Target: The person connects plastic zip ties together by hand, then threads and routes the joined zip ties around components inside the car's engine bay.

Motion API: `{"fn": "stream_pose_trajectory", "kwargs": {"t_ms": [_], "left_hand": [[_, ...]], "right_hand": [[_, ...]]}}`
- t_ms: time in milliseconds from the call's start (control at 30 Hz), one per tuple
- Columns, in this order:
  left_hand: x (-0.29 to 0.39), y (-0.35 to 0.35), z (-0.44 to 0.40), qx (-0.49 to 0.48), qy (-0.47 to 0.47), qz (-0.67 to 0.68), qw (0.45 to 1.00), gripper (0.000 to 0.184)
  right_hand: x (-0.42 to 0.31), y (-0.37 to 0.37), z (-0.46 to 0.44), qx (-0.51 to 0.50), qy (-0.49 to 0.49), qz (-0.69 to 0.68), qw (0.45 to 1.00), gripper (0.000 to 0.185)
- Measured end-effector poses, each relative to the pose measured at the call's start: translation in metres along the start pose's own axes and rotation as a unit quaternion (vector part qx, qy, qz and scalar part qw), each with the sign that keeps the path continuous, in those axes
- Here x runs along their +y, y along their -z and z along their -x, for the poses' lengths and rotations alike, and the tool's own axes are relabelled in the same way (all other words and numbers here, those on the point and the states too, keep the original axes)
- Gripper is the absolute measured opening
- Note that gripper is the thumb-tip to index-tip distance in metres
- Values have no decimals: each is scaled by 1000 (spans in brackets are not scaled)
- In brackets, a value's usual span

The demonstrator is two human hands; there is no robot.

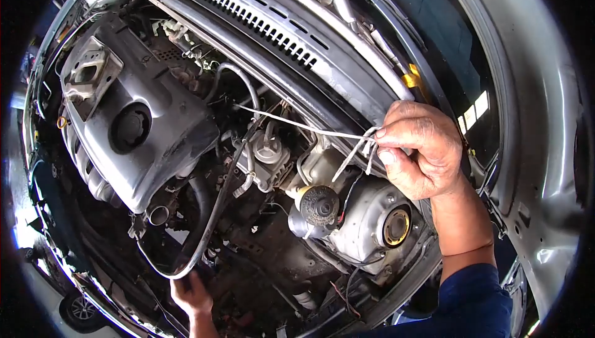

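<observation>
My right hand point(424, 146), at the right, pinches a thin white cord point(310, 128) between thumb and forefinger. The cord stretches left over the engine bay, and loose ends dangle below the pinch. At the bottom left, my left hand point(191, 297) is closed around the low bend of a long dark strip or hose point(214, 220); its fingertips are partly hidden. Between the hands are a round black reservoir cap point(319, 205) and a silver brake booster point(365, 220).
A grey engine cover point(133, 127) fills the left side. Behind the bay runs a slotted cowl panel point(260, 22), with tools point(341, 6) lying along it. Yellow material point(411, 77) shows beyond my right hand. The fender point(545, 152) curves along the right.
</observation>
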State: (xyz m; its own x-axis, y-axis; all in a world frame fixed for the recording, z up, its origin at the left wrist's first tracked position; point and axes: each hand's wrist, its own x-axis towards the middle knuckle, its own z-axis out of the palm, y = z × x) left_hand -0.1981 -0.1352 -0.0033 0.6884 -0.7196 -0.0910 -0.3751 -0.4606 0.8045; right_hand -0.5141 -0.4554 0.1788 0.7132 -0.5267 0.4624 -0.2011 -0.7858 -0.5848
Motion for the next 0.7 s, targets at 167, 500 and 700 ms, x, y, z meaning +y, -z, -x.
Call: {"fn": "stream_pose_trajectory", "kwargs": {"t_ms": [167, 500, 700], "left_hand": [[-46, 76, 11, 129, -35, -150, 980, 10], [79, 57, -168, 129, -225, -100, 961, 39], [74, -25, -273, 44, -196, -295, 934, 62]], "right_hand": [[0, -1, 0, 1, 5, 3, 1000, 22], [3, -6, 3, 5, 19, 34, 999, 24], [4, -6, 3, -11, 36, 48, 998, 23]]}}
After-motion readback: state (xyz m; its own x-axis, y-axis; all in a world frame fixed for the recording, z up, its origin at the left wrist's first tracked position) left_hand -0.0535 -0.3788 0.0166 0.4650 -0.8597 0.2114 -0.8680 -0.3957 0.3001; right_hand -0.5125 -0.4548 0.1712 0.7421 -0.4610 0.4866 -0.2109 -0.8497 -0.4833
